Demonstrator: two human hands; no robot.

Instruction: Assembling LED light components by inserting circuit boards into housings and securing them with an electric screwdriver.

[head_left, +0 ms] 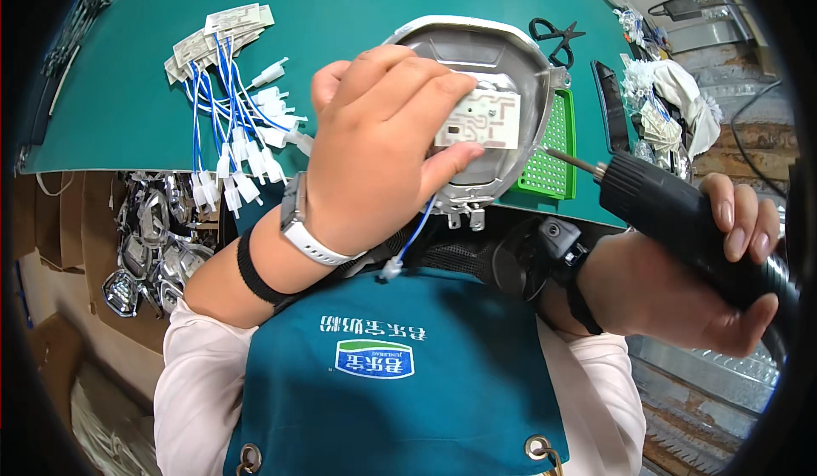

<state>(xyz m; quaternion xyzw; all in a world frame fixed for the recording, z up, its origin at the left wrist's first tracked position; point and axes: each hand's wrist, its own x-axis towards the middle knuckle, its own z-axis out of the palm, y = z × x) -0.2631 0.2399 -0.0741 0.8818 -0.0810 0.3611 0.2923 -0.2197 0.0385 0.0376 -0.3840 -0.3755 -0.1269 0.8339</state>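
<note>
- On the green surface [357, 0], near its front edge, a grey metal housing [519, 59] with a rounded outline is lain flat, and a small pale circuit board [487, 117] is seated inside it.
- The board is pressed down by the left hand [379, 140], whose fingers are spread flat over the housing rather than curled around anything.
- A thin blue wire [415, 233] is seen hanging from under that hand, ended by a white connector.
- A black electric screwdriver [681, 221] is gripped by the closed right hand [706, 280]; its bit is pointed at the housing's right rim, just beside the board.
- Beside the housing, a green perforated tray [553, 148] is placed to the right.
- Farther left, a bundle of blue wires with white connectors [230, 119] is spread out.
- Black scissors [557, 38] are laid behind the housing.
</note>
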